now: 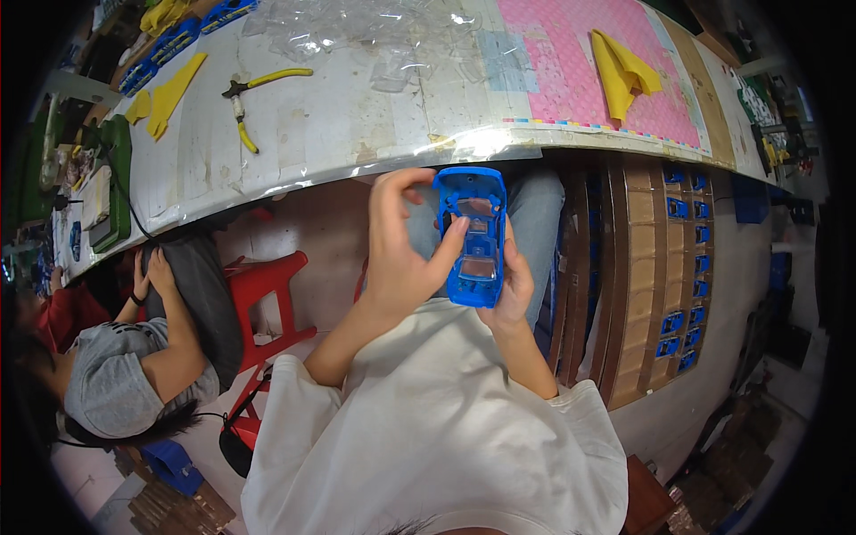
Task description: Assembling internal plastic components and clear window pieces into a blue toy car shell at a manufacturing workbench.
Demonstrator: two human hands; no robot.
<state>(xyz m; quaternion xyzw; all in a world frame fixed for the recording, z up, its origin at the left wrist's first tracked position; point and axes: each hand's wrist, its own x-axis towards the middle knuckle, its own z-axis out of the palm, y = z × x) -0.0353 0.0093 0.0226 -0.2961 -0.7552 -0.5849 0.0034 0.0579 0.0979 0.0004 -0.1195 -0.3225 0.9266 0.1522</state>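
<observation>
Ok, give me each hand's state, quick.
Left hand: closed on the blue car shell, thumb pressing its inside.
Right hand: closed on the shell from behind.

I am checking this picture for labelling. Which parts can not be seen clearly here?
- Head view: right hand is mostly hidden behind the blue toy car body.
- Left hand: its palm faces away.
- Blue parts in the cardboard rack: too small to identify.
- Picture rim: dark and bent.

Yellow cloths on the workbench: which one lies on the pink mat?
The folded yellow cloth at the bench's right end lies on the pink mat. The other yellow cloths lie on bare bench near the yellow-handled pliers.
</observation>
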